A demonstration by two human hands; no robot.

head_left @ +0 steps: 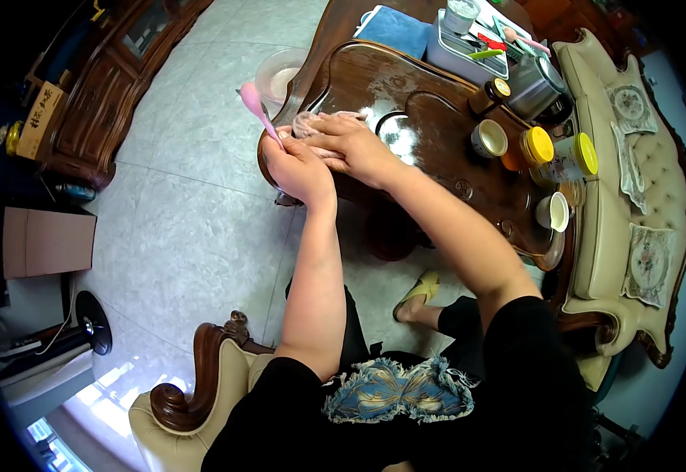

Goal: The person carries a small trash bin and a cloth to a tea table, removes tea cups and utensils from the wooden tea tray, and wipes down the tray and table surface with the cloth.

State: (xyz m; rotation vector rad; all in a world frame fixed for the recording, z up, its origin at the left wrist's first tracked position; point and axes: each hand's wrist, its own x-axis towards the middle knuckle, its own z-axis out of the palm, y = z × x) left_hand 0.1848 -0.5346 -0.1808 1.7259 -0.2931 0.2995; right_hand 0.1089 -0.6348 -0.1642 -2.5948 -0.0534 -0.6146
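My left hand [299,169] is closed around a pink spoon-shaped tool [253,101], whose rounded end points up and away from me over the table's left corner. Beside it, touching or nearly touching, my right hand [356,148] lies over a crumpled pinkish cloth [306,124] and grips it against the tabletop. Part of the cloth is hidden under the fingers. Both hands are at the near left corner of a dark carved wooden tea table [429,90], which has wet, shiny patches.
A clear plastic tub [280,75] stands beyond the table corner. On the table are a blue towel [395,31], a grey bin of utensils [454,57], a metal kettle [533,86], a cup [488,138], yellow-lidded jars [538,146] and a white pitcher [552,212]. A cream sofa [595,212] borders the right.
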